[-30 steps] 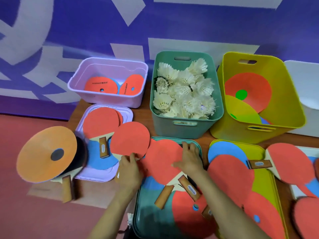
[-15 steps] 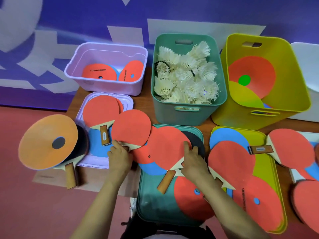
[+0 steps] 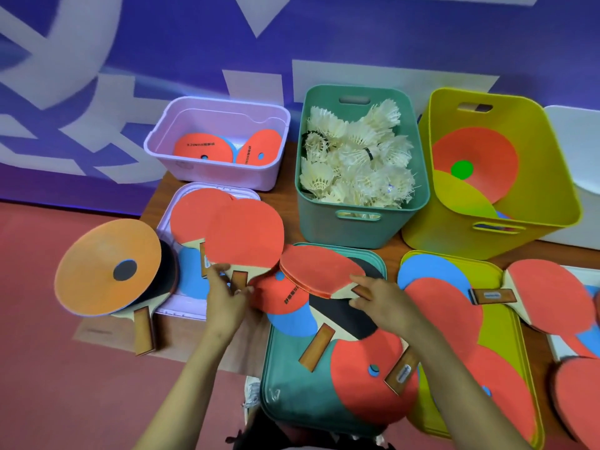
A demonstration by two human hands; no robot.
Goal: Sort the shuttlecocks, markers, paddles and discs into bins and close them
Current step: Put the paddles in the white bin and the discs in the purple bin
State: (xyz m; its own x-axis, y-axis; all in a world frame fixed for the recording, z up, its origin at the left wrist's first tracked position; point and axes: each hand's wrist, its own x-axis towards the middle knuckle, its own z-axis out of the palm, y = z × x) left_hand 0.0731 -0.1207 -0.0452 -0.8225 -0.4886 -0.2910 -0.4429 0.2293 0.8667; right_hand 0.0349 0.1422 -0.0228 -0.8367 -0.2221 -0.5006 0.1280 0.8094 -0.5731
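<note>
Head view: left hand (image 3: 227, 300) grips upper red paddle (image 3: 243, 235) handle; right hand (image 3: 386, 303) pinches tilted red paddle (image 3: 318, 266) handle.

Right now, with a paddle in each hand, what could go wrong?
1. The right hand pinches the tilted red paddle by its handle only, above the crowded green lid; it might slip and knock the pile of paddles there.
2. The orange disc seems to stick out past the table edge, near the left hand and its flat red paddle; a bump could send it to the floor.
</note>
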